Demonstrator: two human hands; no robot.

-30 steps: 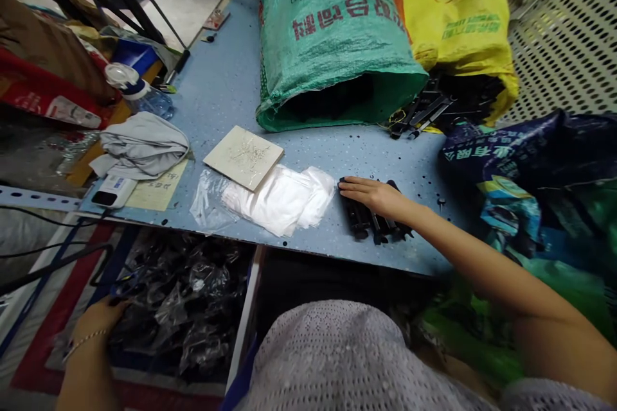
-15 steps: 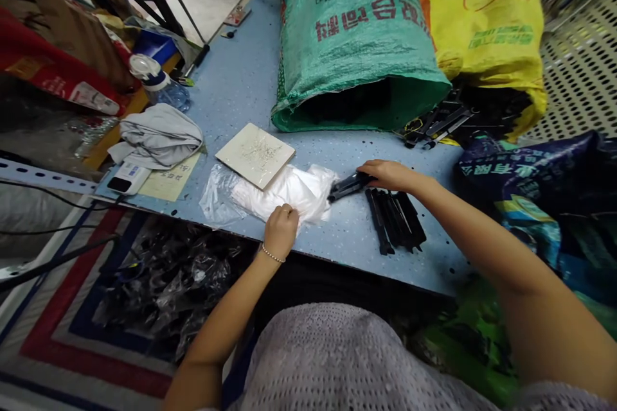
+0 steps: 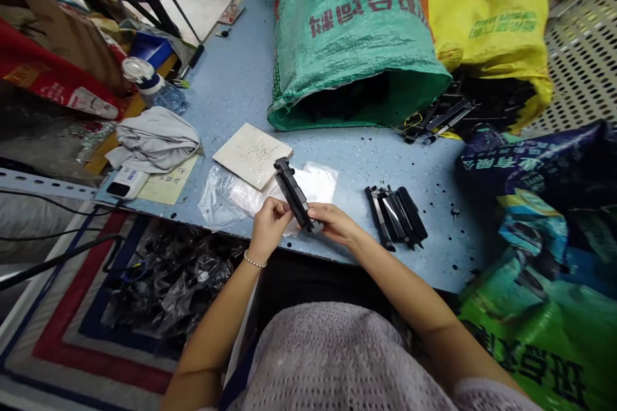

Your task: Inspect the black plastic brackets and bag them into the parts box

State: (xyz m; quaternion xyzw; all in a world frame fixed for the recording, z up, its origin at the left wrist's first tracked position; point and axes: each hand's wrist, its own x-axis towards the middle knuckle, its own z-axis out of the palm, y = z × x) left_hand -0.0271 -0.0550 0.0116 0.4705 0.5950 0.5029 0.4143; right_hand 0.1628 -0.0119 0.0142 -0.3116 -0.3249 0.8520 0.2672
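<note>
Over the near edge of the table, my right hand (image 3: pixel 332 221) grips a long black plastic part (image 3: pixel 293 196), which is tilted with its far end up and to the left. My left hand (image 3: pixel 270 221) is pinched close against the part's left side; what lies between its fingertips is too small to make out. Behind the hands is a white plastic bag (image 3: pixel 315 183), lying flat. A pale square tile (image 3: pixel 250 153) with tiny shiny bits scattered on it rests by the bag. Several similar black parts (image 3: pixel 396 217) lie side by side to the right.
A green woven sack (image 3: pixel 351 45) lies with its dark mouth facing me. Beside it a yellow sack (image 3: pixel 486 19) spills black parts. At the left are a grey cloth (image 3: pixel 154 138), a water bottle (image 3: pixel 157 87) and a white device (image 3: pixel 128 182). Dark blue packaging (image 3: pixel 525 160) sits right.
My right hand has moved left from beside the row of parts, bringing the black part in front of me. My left hand has shifted slightly left, off the bag's near edge, to meet it.
</note>
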